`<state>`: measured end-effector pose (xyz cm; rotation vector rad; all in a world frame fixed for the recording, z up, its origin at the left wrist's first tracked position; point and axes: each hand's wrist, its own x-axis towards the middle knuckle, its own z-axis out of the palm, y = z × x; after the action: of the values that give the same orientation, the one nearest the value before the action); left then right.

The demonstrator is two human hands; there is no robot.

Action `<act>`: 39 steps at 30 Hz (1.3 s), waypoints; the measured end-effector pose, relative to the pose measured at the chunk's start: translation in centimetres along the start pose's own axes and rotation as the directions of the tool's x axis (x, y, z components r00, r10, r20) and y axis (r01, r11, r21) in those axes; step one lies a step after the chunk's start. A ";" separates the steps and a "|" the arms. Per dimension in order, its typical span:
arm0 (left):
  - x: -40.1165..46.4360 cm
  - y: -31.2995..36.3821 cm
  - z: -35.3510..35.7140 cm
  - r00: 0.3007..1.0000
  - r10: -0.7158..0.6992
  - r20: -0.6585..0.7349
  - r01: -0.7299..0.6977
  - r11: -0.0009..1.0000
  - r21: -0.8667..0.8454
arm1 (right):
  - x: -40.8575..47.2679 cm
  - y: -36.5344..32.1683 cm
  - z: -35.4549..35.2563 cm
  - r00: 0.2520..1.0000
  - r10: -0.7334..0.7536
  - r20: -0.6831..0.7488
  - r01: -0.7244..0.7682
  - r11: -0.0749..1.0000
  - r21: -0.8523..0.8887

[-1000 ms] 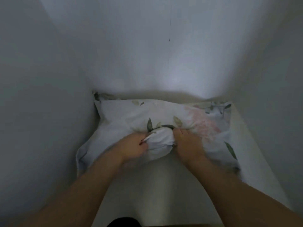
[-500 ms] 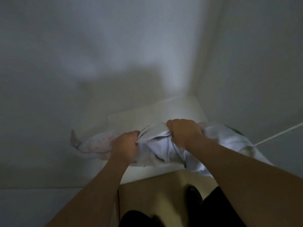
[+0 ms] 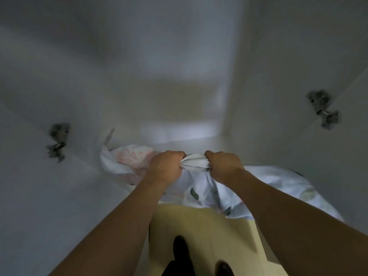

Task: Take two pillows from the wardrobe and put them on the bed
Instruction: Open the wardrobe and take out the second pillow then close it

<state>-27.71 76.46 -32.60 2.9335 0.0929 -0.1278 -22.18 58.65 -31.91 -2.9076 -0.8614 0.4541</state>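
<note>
One pillow (image 3: 199, 188), white with pink blooms and green leaves printed on it, is hanging bunched between two fists in front of the open wardrobe (image 3: 179, 86). Its top edge is being gathered into a tight white fold that is running straight from one set of knuckles to the other. Below the fingers the rest of the pillow is sagging: the pink-printed end is drooping out past the left hand (image 3: 165, 166), toward the wardrobe's lower edge, while the larger pale end is spreading down and outward beyond the right hand (image 3: 224, 166) and under that forearm.

Both hands are gripping the fabric with fingers curled fully closed round the fold, backs of the hands facing up, thumbs hidden inside the cloth. The two fists are sitting close together, with only the short ridge of fabric showing between them.

Beyond the fingers, the white interior of the wardrobe is rising up, dim and somewhat blurred. A metal hinge (image 3: 56, 140) is sitting on the panel well out to the left of the left fist, and a second hinge (image 3: 323, 109) is sitting well out to the right. Beneath the pillow and forearms, pale yellow floor (image 3: 201, 226) is showing, with dark shoes (image 3: 180, 246) standing on it.
</note>
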 end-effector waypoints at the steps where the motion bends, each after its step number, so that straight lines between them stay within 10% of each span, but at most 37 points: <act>1: -1.1 0.0 -0.5 0.999 -0.043 -0.032 0.043 0.999 -0.004 | -0.5 -0.8 -0.8 1.000 -0.019 0.005 0.019 1.000 -0.005; 6: -8.0 -1.9 -2.5 0.916 -0.318 -0.245 0.328 0.945 0.001 | -2.3 -5.3 -3.7 0.990 -0.140 0.029 0.141 0.989 -0.054; 13: -19.1 -4.5 -5.2 0.517 -0.775 -0.363 0.710 0.626 -0.324 | -4.6 -11.0 -6.3 0.986 -0.166 0.029 0.167 0.985 -0.037; 22: -27.0 -2.3 -7.6 -0.295 -0.828 -0.476 0.511 0.285 -0.811 | -8.1 -19.2 -8.0 0.975 -0.223 -0.025 0.224 0.967 0.119; 26: -28.3 -2.1 -8.5 -0.532 -0.776 -0.338 0.270 0.223 -0.937 | -8.6 -20.8 -7.7 0.966 -0.257 -0.008 0.255 0.956 0.148; 32: -29.8 -2.7 -8.6 -0.685 -0.714 -0.146 0.065 0.140 -0.988 | -8.3 -19.4 -7.3 0.969 -0.248 -0.021 0.248 0.958 0.142; 39: -32.4 -2.6 -7.3 -0.511 -0.829 -0.226 0.077 0.218 -0.973 | -8.1 -17.7 -7.1 0.977 -0.211 -0.032 0.213 0.969 0.125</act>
<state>-59.53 78.72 -23.02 1.0366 1.7381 1.6023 -35.72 69.15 -20.27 -2.6618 -1.0833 0.4456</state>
